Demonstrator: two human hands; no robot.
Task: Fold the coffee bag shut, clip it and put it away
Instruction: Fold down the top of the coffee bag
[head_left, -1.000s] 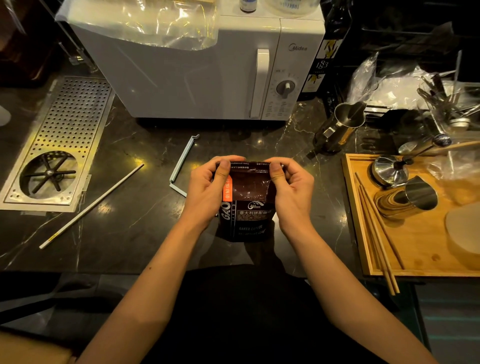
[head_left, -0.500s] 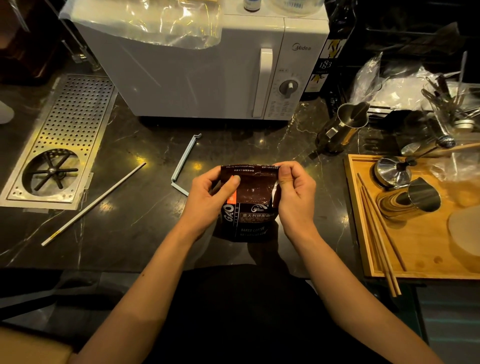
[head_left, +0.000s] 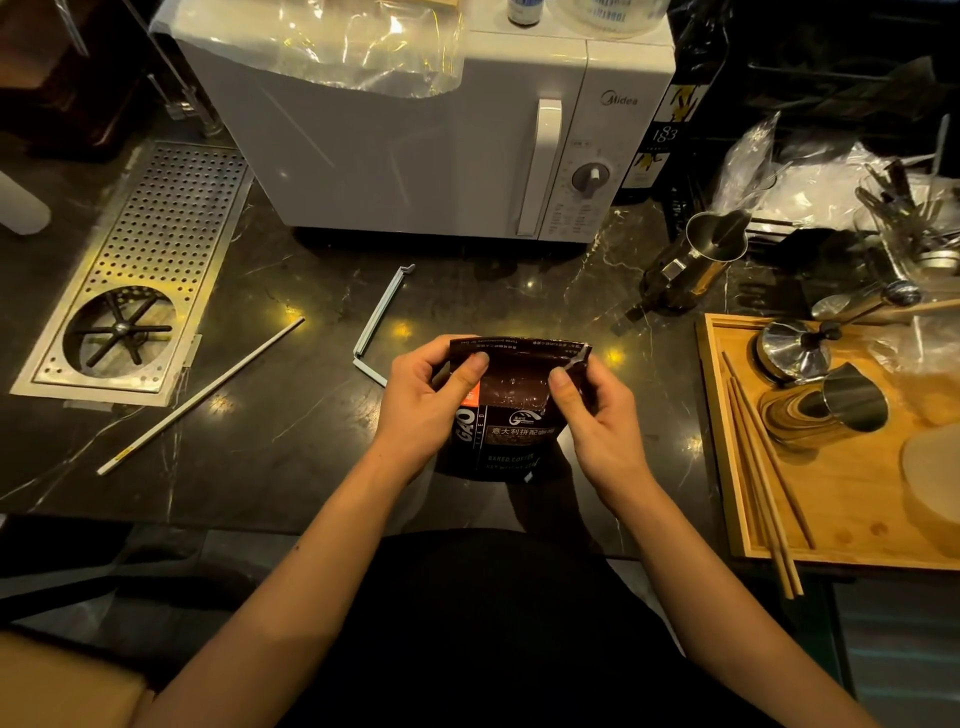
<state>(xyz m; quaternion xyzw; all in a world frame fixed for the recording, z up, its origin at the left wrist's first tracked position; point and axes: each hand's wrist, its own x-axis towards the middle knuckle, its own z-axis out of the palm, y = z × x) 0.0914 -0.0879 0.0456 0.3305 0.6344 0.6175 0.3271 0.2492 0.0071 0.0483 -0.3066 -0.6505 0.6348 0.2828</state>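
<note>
Hands, left hand (head_left: 423, 402) and right hand (head_left: 597, 415), pinch the upright coffee bag (head_left: 511, 410), top edge running left-right.

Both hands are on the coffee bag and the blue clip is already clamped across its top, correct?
Not quite. In the head view the blue clip lies open on the counter, left of the coffee bag. Left hand and right hand do hold it.

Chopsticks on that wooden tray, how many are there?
3 that I can make out, lying together along the left side of the wooden tray: chopsticks, their near ends overhanging its front edge. More could be hidden.
</note>
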